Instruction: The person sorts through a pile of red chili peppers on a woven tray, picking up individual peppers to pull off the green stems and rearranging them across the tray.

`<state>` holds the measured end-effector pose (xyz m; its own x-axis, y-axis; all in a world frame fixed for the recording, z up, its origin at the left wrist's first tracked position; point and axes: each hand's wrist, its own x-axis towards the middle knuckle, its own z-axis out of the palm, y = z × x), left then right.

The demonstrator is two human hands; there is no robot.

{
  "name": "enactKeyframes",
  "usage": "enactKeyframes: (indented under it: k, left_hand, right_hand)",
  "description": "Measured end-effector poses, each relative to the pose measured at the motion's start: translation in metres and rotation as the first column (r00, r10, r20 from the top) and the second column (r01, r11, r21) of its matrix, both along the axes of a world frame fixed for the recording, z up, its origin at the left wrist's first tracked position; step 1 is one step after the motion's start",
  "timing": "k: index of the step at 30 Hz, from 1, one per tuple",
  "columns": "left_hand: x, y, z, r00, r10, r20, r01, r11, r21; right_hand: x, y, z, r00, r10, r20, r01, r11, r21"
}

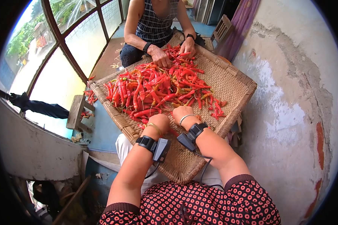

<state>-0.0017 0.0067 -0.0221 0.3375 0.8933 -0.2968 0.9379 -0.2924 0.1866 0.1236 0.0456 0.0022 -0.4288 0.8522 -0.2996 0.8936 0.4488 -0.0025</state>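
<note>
Many red chillies [150, 88], a few orange or greenish, lie heaped on a woven tray [229, 84] across my lap. At the near edge of the heap is my left hand [159, 122], bent inward at the wrist, a yellow bangle behind it. Close beside it on the right, my right hand [183, 114] also touches the near side of the heap, with a pale bangle at the wrist. The backs of both hands hide their fingers, so what they hold does not show. Black devices are strapped to both wrists.
Across the tray a co-worker [157, 26] has both hands in the far side of the chillies. A wooden stool [76, 112] and a folded dark umbrella [45, 107] are at the left. A rough wall [285, 112] rises on the right; windows line the left.
</note>
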Motion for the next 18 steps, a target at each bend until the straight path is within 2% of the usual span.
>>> enactKeyframes:
  k: [2,3,5,6,7,8,9,10,11,12,13,14,15,16,18]
  left_hand:
    - [-0.006,0.003,-0.01,0.993,-0.059,0.104,0.051,0.995,0.082]
    - [-0.004,0.002,-0.003,0.993,-0.059,0.103,0.05,0.995,0.087]
    - [0.001,-0.001,0.015,0.983,0.037,0.181,-0.038,0.999,0.003]
    - [0.001,-0.002,0.016,0.982,0.037,0.183,-0.039,0.999,0.007]
    - [0.002,-0.003,0.015,0.959,0.041,0.282,-0.048,0.999,0.018]
    - [0.002,-0.004,0.015,0.925,0.042,0.377,-0.056,0.998,0.025]
    - [0.002,-0.004,0.017,0.917,0.009,0.399,-0.048,0.995,0.088]
    - [0.002,-0.004,0.018,0.917,0.012,0.399,-0.05,0.995,0.085]
    - [0.001,-0.003,0.019,0.847,0.075,0.526,-0.145,0.985,0.093]
    - [0.001,-0.003,0.019,0.756,0.13,0.641,-0.239,0.967,0.086]
    - [0.001,-0.003,0.019,0.715,0.127,0.688,-0.318,0.935,0.157]
    - [0.002,-0.001,0.021,0.715,0.128,0.687,-0.317,0.935,0.156]
    - [0.005,-0.001,0.027,0.427,0.289,0.857,-0.453,0.888,-0.074]
    - [0.006,0.001,0.031,0.083,0.418,0.905,-0.501,0.802,-0.324]
    - [0.002,0.008,0.022,-0.134,0.411,0.902,-0.493,0.762,-0.42]
  right_hand:
    - [0.008,0.009,-0.006,0.998,0.016,-0.053,-0.02,0.997,-0.071]
    - [0.014,0.014,0.001,0.998,0.017,-0.053,-0.021,0.998,-0.067]
    - [0.033,0.026,0.02,0.962,0.105,-0.251,-0.191,0.917,-0.351]
    - [0.044,0.03,0.025,0.963,0.107,-0.249,-0.192,0.918,-0.347]
    - [0.055,0.034,0.03,0.844,-0.131,-0.52,-0.202,0.82,-0.535]
    - [0.062,0.036,0.032,0.626,-0.406,-0.666,-0.281,0.679,-0.678]
    - [0.064,0.035,0.037,0.313,-0.563,-0.765,-0.347,0.682,-0.644]
    - [0.064,0.034,0.041,-0.038,-0.66,-0.75,-0.398,0.698,-0.595]
    - [0.061,0.04,0.035,-0.278,-0.644,-0.713,-0.376,0.756,-0.536]
    - [0.056,0.038,0.042,-0.326,-0.591,-0.738,-0.156,0.803,-0.575]
    - [0.058,0.041,0.033,-0.164,-0.576,-0.801,0.018,0.81,-0.586]
    - [0.059,0.045,0.025,0.011,-0.567,-0.824,0.19,0.81,-0.555]
    - [0.057,0.042,0.024,0.149,-0.58,-0.801,0.141,0.814,-0.563]
    - [0.054,0.039,0.024,0.284,-0.573,-0.769,0.092,0.814,-0.573]
    - [0.044,0.034,0.018,0.386,-0.55,-0.741,-0.104,0.772,-0.627]
